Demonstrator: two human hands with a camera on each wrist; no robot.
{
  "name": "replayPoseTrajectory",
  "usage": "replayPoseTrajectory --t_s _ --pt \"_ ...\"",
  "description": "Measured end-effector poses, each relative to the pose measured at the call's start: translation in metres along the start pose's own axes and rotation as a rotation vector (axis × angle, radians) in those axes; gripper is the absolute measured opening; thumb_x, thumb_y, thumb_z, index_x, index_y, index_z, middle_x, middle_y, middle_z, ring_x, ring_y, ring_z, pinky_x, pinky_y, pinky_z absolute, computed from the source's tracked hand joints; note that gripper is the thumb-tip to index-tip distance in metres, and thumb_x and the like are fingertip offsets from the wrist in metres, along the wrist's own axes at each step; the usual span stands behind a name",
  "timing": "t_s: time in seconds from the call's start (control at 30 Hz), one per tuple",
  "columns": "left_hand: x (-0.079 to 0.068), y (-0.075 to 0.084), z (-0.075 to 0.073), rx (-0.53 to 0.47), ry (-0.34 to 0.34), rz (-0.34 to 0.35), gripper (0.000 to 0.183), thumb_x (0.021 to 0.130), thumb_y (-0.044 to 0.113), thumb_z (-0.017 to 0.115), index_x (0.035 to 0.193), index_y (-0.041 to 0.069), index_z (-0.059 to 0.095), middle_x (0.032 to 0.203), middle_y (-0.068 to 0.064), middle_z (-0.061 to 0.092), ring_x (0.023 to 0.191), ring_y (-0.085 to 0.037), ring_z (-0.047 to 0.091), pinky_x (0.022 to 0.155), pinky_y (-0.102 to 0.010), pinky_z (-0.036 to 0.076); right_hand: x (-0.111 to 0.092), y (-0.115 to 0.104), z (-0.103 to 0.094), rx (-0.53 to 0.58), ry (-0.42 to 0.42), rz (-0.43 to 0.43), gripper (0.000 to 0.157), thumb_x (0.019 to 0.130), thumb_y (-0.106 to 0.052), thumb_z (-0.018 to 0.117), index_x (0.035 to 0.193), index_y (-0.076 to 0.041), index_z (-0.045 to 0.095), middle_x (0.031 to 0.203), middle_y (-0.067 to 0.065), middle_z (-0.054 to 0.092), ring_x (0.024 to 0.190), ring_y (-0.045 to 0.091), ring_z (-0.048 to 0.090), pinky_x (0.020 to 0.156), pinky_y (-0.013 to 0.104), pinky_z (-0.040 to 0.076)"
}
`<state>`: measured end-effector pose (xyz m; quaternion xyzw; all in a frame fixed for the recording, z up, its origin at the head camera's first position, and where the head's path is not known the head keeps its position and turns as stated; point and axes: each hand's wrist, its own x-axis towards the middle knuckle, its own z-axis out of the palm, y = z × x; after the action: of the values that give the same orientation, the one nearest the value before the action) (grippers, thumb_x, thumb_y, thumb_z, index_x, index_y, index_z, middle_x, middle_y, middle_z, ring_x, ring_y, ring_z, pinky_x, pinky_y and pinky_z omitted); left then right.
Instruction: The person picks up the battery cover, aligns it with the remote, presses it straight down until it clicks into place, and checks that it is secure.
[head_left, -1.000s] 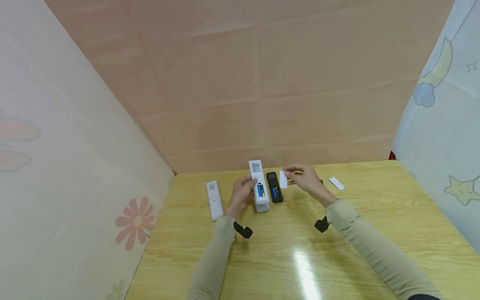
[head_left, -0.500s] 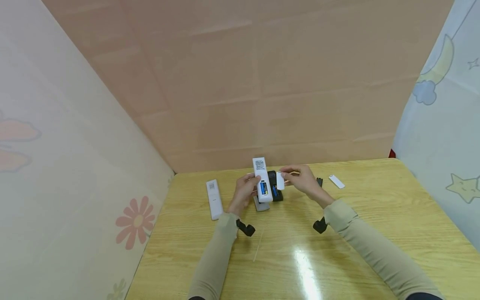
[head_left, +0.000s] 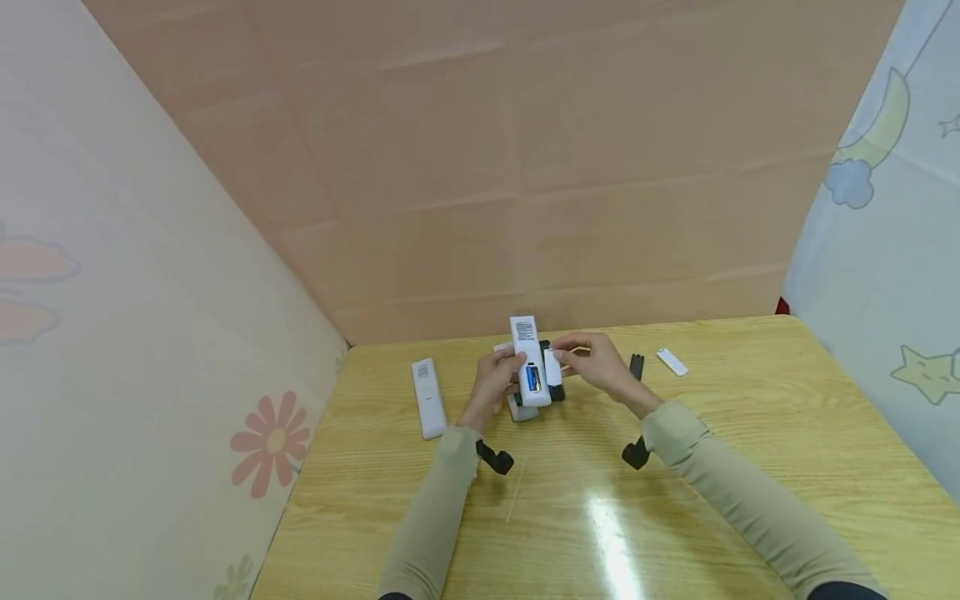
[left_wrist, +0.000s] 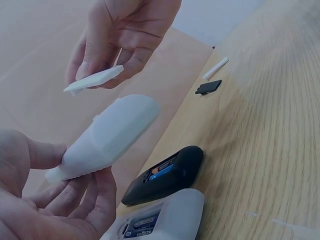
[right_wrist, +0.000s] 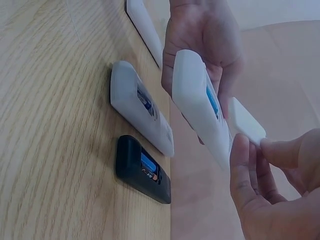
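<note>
My left hand point(head_left: 491, 385) grips a white remote control point(head_left: 525, 332) above the table, thumb on one side and fingers beneath. Its back faces up, and a blue battery point(right_wrist: 211, 101) shows in the uncovered compartment. Between thumb and fingers, my right hand point(head_left: 598, 364) pinches a small white battery cover point(head_left: 552, 367). In both wrist views a gap separates this cover from the remote. Below the hands, another white remote point(right_wrist: 127, 97) and a black remote point(right_wrist: 131, 167) lie side by side on the table, both with batteries showing in uncovered compartments.
A white remote point(head_left: 428, 402) lies farther left on the wooden table point(head_left: 570, 500). At the right are a loose white cover point(head_left: 672, 362) and a black cover point(left_wrist: 209, 87). A thin pale strip point(head_left: 516, 493) lies near the front. A brown backdrop point(head_left: 517, 208) rises behind the table.
My left hand has lifted the white remote and shifted it right, uncovering the other white remote beneath. My right hand has brought the battery cover left, closer to the held remote.
</note>
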<state>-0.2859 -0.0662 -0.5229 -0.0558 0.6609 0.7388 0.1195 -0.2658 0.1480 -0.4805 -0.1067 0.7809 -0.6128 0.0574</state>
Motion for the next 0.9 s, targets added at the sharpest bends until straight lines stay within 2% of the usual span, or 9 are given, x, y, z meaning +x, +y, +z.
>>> replayPoseTrajectory --t_s 0.2,0.37,0.47,0.7,0.77,0.9 --pt "-0.001 0.001 0.001 -0.003 -0.007 -0.017 0.049 0.096 0.03 0.068 0.14 0.009 0.057 0.106 -0.009 0.073 0.086 -0.021 0.073 0.079 -0.04 0.059 -0.001 0.0 0.002 -0.021 -0.035 -0.017 0.032 0.1 -0.013 0.063 0.126 0.005 0.064 0.126 0.021 0.062 0.1 0.032 0.07 0.076 0.036 0.061" --pt "-0.002 0.002 0.001 -0.012 -0.002 -0.021 0.045 0.096 0.03 0.067 0.135 0.01 0.059 0.106 -0.01 0.073 0.079 -0.021 0.073 0.07 -0.035 0.059 0.001 0.0 0.004 -0.021 -0.036 -0.02 0.03 0.1 -0.014 0.063 0.125 0.003 0.066 0.124 0.018 0.064 0.097 0.029 0.071 0.075 0.036 0.061" --pt "-0.003 0.003 0.001 -0.016 0.006 -0.03 0.042 0.096 0.033 0.066 0.132 0.012 0.061 0.106 -0.01 0.073 0.077 -0.021 0.072 0.066 -0.033 0.058 0.001 0.0 0.005 -0.02 -0.039 -0.024 0.028 0.1 -0.014 0.064 0.123 0.001 0.067 0.123 0.018 0.065 0.096 0.029 0.071 0.075 0.036 0.061" --pt "-0.005 0.002 0.003 0.007 0.022 -0.041 0.046 0.094 0.043 0.069 0.13 0.014 0.062 0.102 -0.008 0.073 0.075 -0.019 0.071 0.069 -0.035 0.056 -0.002 -0.001 0.009 -0.033 -0.054 -0.031 0.026 0.1 -0.015 0.063 0.122 -0.002 0.069 0.123 0.02 0.065 0.095 0.029 0.069 0.075 0.034 0.061" --pt "-0.006 0.002 0.004 0.009 0.02 -0.034 0.046 0.094 0.044 0.068 0.129 0.015 0.063 0.101 -0.008 0.074 0.075 -0.019 0.072 0.068 -0.034 0.057 -0.003 -0.001 0.01 -0.034 -0.061 -0.035 0.025 0.101 -0.015 0.063 0.122 -0.003 0.069 0.123 0.019 0.065 0.095 0.029 0.069 0.076 0.036 0.061" --pt "-0.007 0.001 0.003 0.007 0.006 -0.017 0.044 0.095 0.046 0.067 0.126 0.015 0.065 0.101 -0.01 0.074 0.075 -0.019 0.072 0.067 -0.033 0.058 -0.005 0.0 0.012 -0.026 -0.075 -0.057 0.024 0.101 -0.014 0.062 0.122 -0.004 0.069 0.123 0.018 0.065 0.096 0.029 0.069 0.081 0.048 0.059"
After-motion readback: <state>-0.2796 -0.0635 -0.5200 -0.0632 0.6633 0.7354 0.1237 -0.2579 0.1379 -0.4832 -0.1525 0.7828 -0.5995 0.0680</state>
